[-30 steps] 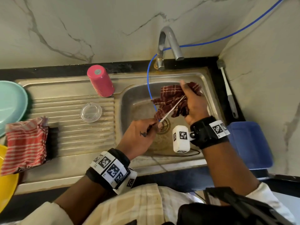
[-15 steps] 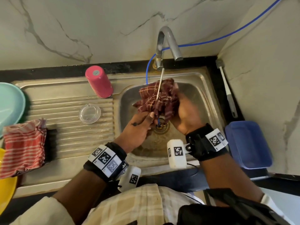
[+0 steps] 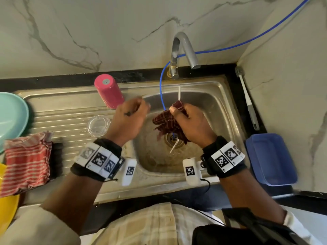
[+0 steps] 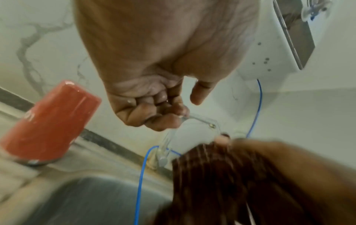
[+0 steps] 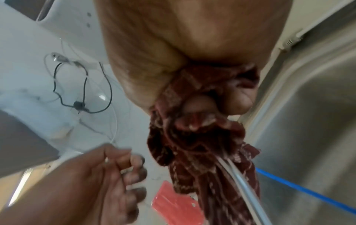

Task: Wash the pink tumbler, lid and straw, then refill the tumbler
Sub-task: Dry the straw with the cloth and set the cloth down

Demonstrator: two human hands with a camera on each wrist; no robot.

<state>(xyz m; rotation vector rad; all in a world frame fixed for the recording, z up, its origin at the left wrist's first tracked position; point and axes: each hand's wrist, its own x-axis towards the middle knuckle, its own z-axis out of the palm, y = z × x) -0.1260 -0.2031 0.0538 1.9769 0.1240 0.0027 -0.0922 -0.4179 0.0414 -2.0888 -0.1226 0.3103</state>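
The pink tumbler stands upside down on the drainboard's far edge. Its clear lid lies flat on the ribs nearer me. Over the sink basin my right hand grips a dark red checked cloth bunched round the clear straw. The straw's ends stick out above and below the cloth. My left hand hovers beside the tumbler with fingers curled; nothing shows in it.
The faucet and a blue hose hang over the steel sink. A long white brush and a blue tub sit at the right. At the left are a striped red cloth and a teal plate.
My left hand has let go of the straw's lower end and moved up and left toward the tumbler. The right hand keeps the cloth and straw and has shifted slightly right.
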